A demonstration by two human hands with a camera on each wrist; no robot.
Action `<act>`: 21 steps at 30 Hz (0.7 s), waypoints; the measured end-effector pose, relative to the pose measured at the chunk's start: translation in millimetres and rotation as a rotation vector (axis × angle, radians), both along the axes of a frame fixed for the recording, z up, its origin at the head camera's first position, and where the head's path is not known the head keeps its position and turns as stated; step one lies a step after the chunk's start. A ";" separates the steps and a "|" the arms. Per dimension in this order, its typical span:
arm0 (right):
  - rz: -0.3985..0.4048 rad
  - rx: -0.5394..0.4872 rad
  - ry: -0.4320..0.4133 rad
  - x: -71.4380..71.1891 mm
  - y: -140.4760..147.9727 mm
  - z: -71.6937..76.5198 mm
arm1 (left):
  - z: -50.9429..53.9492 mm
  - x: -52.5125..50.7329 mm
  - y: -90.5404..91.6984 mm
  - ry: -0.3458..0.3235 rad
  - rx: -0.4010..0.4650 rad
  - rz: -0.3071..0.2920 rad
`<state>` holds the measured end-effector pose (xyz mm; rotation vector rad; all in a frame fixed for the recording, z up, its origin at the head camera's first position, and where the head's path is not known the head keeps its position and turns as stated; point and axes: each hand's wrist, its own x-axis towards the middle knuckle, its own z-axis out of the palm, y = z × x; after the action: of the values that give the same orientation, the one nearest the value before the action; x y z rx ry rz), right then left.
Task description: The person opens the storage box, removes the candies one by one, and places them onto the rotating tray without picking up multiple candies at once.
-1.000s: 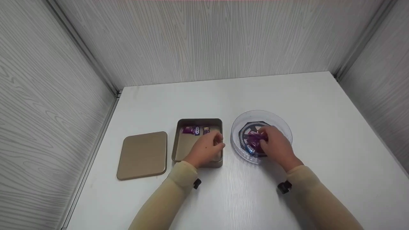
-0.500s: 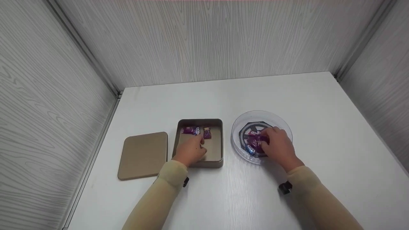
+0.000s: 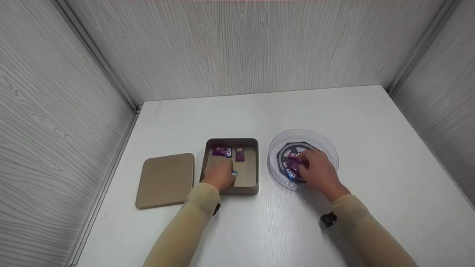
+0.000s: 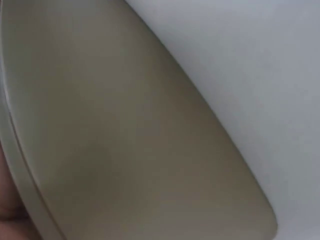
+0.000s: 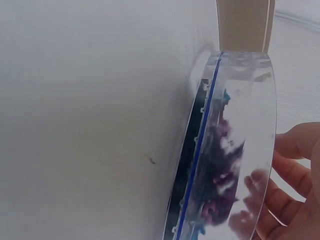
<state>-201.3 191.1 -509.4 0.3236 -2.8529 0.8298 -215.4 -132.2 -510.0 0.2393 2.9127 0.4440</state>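
Note:
Inside the tan metal tin (image 3: pixel 253 190), my left hand (image 3: pixel 219 174) is curled with a wrapped candy (image 3: pixel 234 173) at its fingers; only the candy's blue-and-white end shows. Two purple wrapped candies, one lying flat (image 3: pixel 219 151) and one upright (image 3: pixel 240 155), lie at the tin's far side. My right hand (image 3: pixel 320 168) reaches into the clear round bowl (image 3: pixel 274 139) and pinches a purple wrapped candy (image 3: pixel 304 162) among others, partly hidden by the fingers. In the right wrist view, its fingers (image 5: pixel 287 175) bend over the bowl's rim. The left wrist view mostly shows the tin's outer wall (image 4: pixel 135 130).
A tan square lid (image 3: pixel 166 180) lies flat on the white table (image 3: pixel 259 230) left of the tin. The bowl stands a little way right of the tin. Wood-patterned panels (image 3: pixel 241 48) rise behind the table and on both sides.
My left hand has moved left from the tin's right side and lowered, and a blue-and-white wrapper end now shows at its fingers. The right hand stays in the bowl, shifted slightly left.

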 end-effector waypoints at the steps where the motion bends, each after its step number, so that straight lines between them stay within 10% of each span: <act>1: 0.008 -0.005 0.006 0.1 -0.5 -0.5 | 0.0 -0.6 0.2 0.006 -0.008 -0.003; 21: 0.108 -0.026 0.102 16.1 -28.3 15.4 | 8.1 -0.5 -1.2 -0.106 0.203 0.007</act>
<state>-185.2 162.8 -494.0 0.5053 -2.7485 0.8432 -215.9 -133.4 -501.9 0.2267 2.7657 0.7315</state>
